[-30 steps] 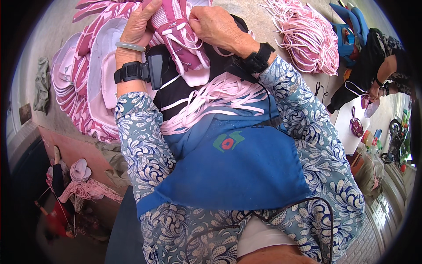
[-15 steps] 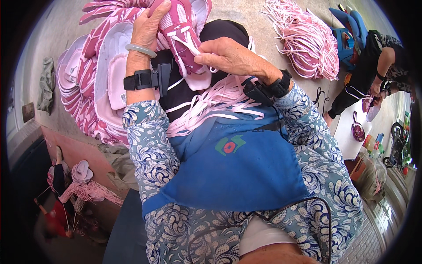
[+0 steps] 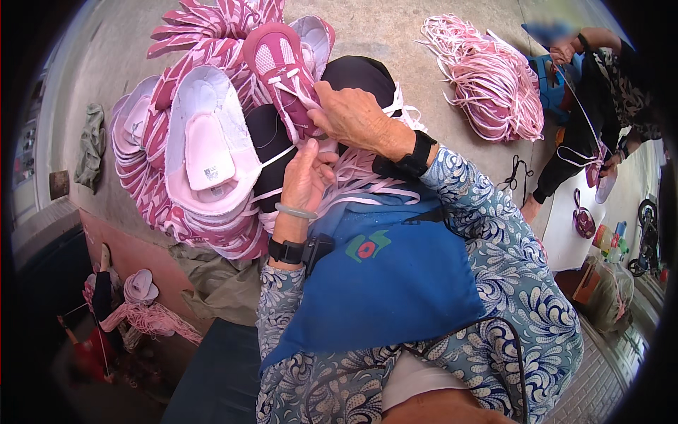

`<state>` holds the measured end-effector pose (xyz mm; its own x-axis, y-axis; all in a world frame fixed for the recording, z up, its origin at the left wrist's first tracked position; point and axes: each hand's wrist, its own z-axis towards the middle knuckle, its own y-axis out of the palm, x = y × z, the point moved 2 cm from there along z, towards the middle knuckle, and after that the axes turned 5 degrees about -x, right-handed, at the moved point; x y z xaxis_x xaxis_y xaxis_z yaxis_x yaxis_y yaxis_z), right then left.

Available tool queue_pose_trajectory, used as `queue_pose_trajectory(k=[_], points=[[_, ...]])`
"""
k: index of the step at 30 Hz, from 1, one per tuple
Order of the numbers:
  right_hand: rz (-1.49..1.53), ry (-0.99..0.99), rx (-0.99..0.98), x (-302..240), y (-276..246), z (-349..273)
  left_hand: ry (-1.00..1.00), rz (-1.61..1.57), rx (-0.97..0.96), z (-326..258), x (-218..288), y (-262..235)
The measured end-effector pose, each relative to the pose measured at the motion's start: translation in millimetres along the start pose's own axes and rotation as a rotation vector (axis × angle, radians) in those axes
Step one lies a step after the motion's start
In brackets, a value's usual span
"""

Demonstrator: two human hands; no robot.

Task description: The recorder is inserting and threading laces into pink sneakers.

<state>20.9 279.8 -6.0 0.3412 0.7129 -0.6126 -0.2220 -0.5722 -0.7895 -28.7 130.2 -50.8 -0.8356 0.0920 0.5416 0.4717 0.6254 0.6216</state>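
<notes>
Left to right: a crumpled grey-green cloth (image 3: 92,148) lies near the left edge of the grey concrete floor (image 3: 399,35). Nested pink-and-white fabric shoe uppers (image 3: 187,230) form a curved stack beside the person's black-clad left leg, pale soles facing upward. Over the lap, a deep pink mesh shoe upper with white lacing (image 3: 272,60) rests with its narrow end toward the body. The left hand (image 3: 304,180) lies just below that end, thumb and fingers apart. The right hand (image 3: 360,120) touches the upper's right side, its fingers curled; whether its grip clamps the upper or its lace cannot be told. Loose flat pale pink laces (image 3: 364,169) spread above a blue cloth apron (image 3: 395,297). Farther right, a rounded pink bundle trailing many laces (image 3: 491,85) lies on the floor, near a co-worker in black trousers (image 3: 579,131), who draws a white lace taut.
</notes>
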Motion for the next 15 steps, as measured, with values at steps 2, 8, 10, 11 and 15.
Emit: queue_pose_trajectory(k=[2, 8, 10, 11, 15], points=[[-0.088, 0.007, 0.039, 3.4, -3.4, 2.7, -0.022, -0.169, 0.034, 15.0, 0.0, 7.3], [-0.084, -0.071, 0.126, 11.4, 11.0, 2.0, 0.029, -0.587, -0.212, 44.2, -18.6, 6.2], [-0.037, -0.045, 0.152, 11.8, 16.8, 1.7, 0.05, -0.433, -0.074, 34.1, -18.3, 22.1], [-0.017, -0.06, 0.134, 6.8, 17.3, 2.4, 0.146, -0.312, -0.008, 31.1, -17.7, 21.8], [-0.056, -0.043, 0.148, 2.5, 11.3, 2.7, 0.346, -0.064, 0.052, 35.4, -22.8, 25.6]])
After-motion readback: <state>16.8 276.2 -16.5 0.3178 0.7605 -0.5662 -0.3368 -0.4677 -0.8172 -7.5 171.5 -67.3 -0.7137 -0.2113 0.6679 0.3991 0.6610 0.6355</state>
